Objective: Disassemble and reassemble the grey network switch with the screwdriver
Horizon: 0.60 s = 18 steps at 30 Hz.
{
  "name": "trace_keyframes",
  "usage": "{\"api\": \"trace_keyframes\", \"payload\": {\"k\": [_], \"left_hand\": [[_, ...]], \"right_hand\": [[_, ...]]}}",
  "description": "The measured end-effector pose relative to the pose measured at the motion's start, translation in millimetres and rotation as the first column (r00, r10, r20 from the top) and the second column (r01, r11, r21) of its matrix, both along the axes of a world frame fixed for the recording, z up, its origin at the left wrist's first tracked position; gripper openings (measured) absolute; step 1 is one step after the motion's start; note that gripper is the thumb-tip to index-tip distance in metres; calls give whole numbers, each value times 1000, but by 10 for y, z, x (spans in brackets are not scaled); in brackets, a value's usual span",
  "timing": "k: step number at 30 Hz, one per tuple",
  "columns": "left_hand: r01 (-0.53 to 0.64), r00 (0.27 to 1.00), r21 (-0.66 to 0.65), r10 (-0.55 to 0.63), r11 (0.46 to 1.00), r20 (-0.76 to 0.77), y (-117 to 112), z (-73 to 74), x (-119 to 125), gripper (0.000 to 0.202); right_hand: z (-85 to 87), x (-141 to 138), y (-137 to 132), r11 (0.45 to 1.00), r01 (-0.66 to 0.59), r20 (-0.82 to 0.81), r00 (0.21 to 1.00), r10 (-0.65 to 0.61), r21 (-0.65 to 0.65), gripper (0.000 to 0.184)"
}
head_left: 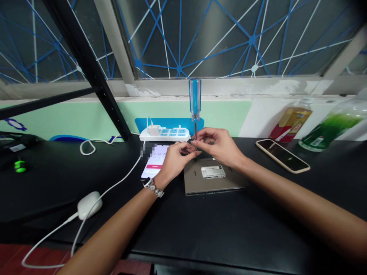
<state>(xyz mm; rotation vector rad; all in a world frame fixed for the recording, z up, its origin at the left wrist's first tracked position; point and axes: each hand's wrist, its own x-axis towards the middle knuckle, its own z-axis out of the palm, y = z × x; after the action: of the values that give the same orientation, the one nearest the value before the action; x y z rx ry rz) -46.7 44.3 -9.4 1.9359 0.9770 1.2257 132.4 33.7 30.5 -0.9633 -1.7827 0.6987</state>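
Observation:
A screwdriver (195, 100) with a clear and blue handle stands upright, its tip pointing down at the back edge of a flat grey-brown device (197, 185). The device lies on the black table and carries a white label (213, 172). My right hand (219, 145) pinches the screwdriver's metal shaft between thumb and fingers, below the handle. Lower down, my left hand (176, 158) has its thumb and fingers closed around the shaft close to the tip. Those fingers partly hide the tip, so I cannot tell whether a screw is there.
Left of the device lies a lit phone (153, 162), partly behind my left hand. A white power strip (172, 133) sits against the wall. Farther right are a dark-screened phone (282, 154) and two bottles, one green (321, 131). A white charger (89, 205) with its cable lies left.

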Motion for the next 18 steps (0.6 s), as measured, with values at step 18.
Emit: {"api": "trace_keyframes", "payload": {"k": [18], "left_hand": [[26,994,66,-19,997,-106,-2,38,-9,10]], "right_hand": [[29,4,-16,1000,-23,38,999,23,-10,15]]}}
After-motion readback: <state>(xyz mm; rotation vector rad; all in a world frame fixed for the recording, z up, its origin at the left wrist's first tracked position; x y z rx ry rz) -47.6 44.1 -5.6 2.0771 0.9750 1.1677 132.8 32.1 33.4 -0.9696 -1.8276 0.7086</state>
